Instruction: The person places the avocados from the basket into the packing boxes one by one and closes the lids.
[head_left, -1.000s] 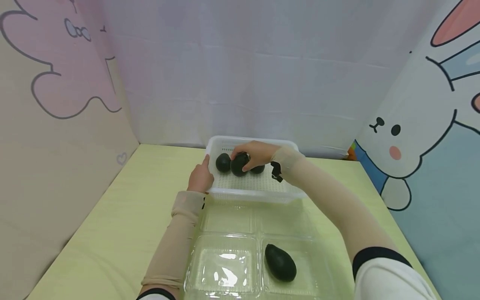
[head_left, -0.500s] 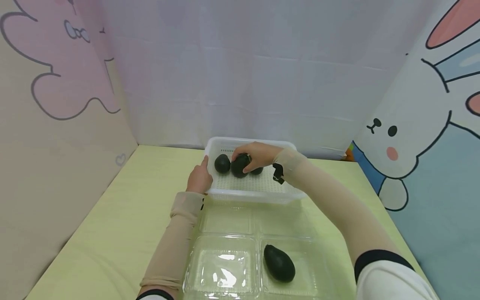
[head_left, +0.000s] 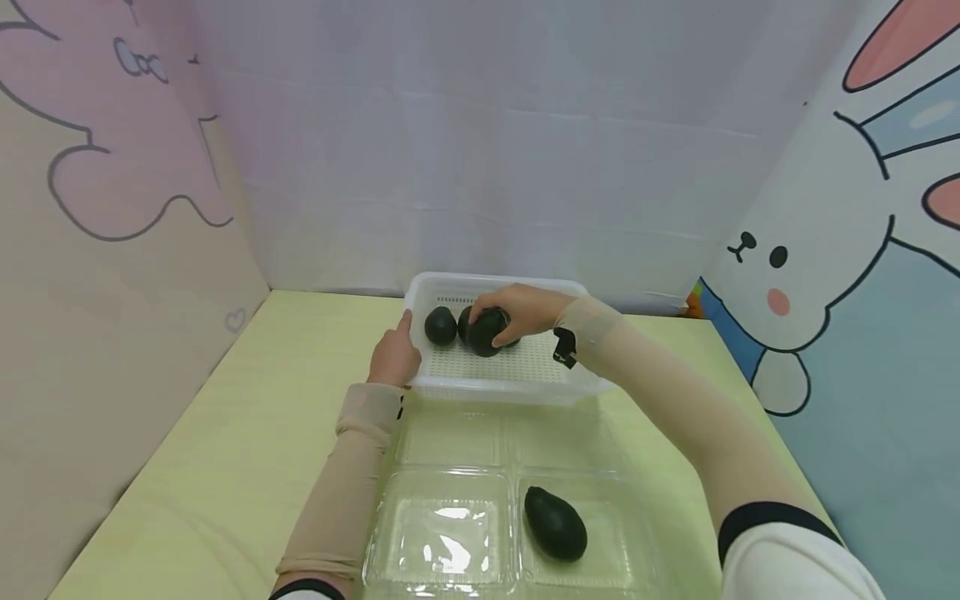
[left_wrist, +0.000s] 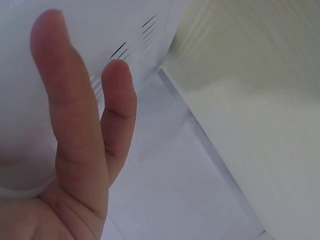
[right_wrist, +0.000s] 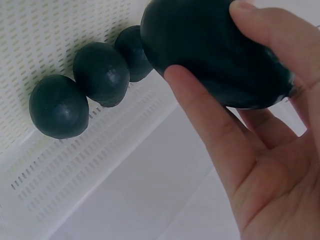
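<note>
A dark green avocado [right_wrist: 215,50] is held in my right hand [head_left: 528,308], the thumb and fingers curled round it above the white perforated basket [head_left: 517,387]. Three more lie in a row inside: one avocado [head_left: 440,326] at the left, a middle avocado [right_wrist: 101,74], and a third avocado [right_wrist: 134,52] partly covered by the held one. On the basket's left side rests my left hand [head_left: 395,354]. Its fingers [left_wrist: 75,110] stretch fairly straight along the outer wall. Another avocado [head_left: 556,524] lies in the front right compartment of a clear plastic tray [head_left: 514,525].
The tray, split into compartments, sits right in front of the basket on the pale yellow table [head_left: 225,467]. A light curtain [head_left: 480,167] hangs behind the basket. Cartoon-printed panels [head_left: 840,283] stand at both sides.
My right hand has shifted slightly right with its avocado, and the middle avocado behind it now shows. The left hand stays at the basket's side.
</note>
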